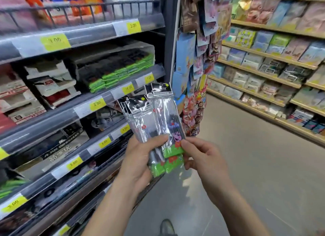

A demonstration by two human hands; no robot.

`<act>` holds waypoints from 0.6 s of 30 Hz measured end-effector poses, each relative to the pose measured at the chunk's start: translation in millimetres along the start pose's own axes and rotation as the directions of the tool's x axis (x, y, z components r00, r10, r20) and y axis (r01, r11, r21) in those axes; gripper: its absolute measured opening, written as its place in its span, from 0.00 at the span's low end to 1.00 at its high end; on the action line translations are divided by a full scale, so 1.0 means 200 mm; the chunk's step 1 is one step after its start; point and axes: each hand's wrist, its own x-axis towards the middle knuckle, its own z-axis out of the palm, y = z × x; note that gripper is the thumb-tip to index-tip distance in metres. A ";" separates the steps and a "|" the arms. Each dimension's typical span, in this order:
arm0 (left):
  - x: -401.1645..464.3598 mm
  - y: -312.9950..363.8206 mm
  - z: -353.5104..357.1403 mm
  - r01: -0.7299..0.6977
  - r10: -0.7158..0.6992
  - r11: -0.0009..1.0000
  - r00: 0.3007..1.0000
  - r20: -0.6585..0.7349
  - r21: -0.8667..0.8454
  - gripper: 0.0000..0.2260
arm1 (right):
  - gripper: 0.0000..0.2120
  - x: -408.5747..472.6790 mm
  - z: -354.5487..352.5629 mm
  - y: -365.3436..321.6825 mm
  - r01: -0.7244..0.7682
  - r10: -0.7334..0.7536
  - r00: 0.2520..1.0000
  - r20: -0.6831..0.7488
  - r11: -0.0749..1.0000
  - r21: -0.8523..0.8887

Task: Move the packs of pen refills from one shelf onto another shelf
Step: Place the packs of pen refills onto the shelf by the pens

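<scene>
On the left, dark shelves (pixel 88 110) with yellow price tags (pixel 97 104), more green-ended packs (pixel 121 72) stacked on one. In front of them, mid-air: left hand (pixel 140 158) curled round the lower ends of a fanned bunch of pen refill packs (pixel 158 123), thumb across the front. Just right, right hand (pixel 202 158) pinching the packs' green edge. Beyond, wooden shelves (pixel 263 74) of pastel boxes.

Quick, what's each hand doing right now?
Left hand: holding the refill packs.
Right hand: pinching the packs' right edge.
</scene>
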 end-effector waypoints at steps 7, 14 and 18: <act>0.49 0.01 0.06 -0.043 0.031 0.997 0.985 -0.170 -0.067 0.26 | 0.07 0.61 -0.04 -0.04 -0.041 0.049 0.989 0.139 0.998 -0.056; 0.82 0.13 0.16 -0.142 0.107 0.988 0.920 -0.377 -0.065 0.24 | 0.22 1.07 -0.06 -0.15 -0.088 0.102 0.939 0.327 0.995 -0.057; 0.95 0.20 0.19 -0.181 0.154 0.983 0.879 -0.452 -0.017 0.31 | 0.11 1.33 -0.02 -0.20 -0.073 0.094 0.933 0.347 0.995 -0.073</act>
